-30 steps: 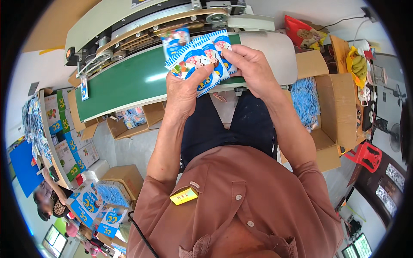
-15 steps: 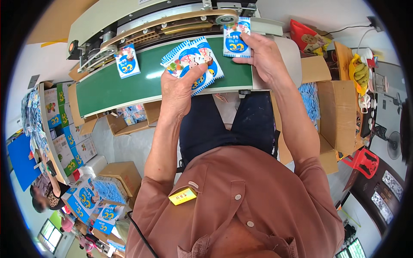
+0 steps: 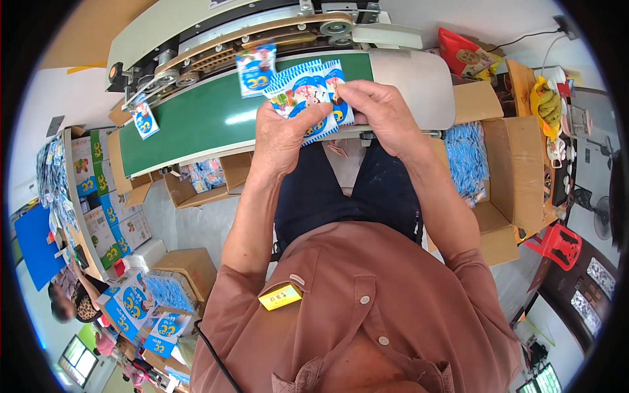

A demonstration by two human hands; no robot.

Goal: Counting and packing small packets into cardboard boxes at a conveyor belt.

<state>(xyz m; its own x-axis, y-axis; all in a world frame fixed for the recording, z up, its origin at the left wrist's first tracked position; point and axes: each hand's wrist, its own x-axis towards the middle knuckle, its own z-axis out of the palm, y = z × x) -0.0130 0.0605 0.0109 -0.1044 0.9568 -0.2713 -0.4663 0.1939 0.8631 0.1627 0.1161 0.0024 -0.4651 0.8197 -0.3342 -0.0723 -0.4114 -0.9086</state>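
Note:
My left hand (image 3: 278, 135) is closed around a fanned bunch of small blue-and-white packets (image 3: 295, 92), its thumb lying across their front. The right hand (image 3: 388, 116) pinches the rightmost packet (image 3: 335, 73) of that bunch between thumb and fingers. Both hands are above the near side of a green conveyor belt (image 3: 196, 124). Just beyond the bunch, a blurred packet (image 3: 255, 71) has its top edge at the machine's brown drive belt (image 3: 262, 31). Another packet (image 3: 145, 120) lies tilted at the belt's left end.
Pulleys and guides of the sealing machine (image 3: 335, 27) run along the far side. An open carton (image 3: 514, 157) of blue packets stands at the right, another carton (image 3: 190, 193) under the conveyor at the left. Stacked printed boxes (image 3: 121, 216) and a person (image 3: 75, 298) are farther left.
The packet my right hand was at has moved left along the machine. That hand has come back to the bunch and grips another packet. The leftmost packet has travelled farther left.

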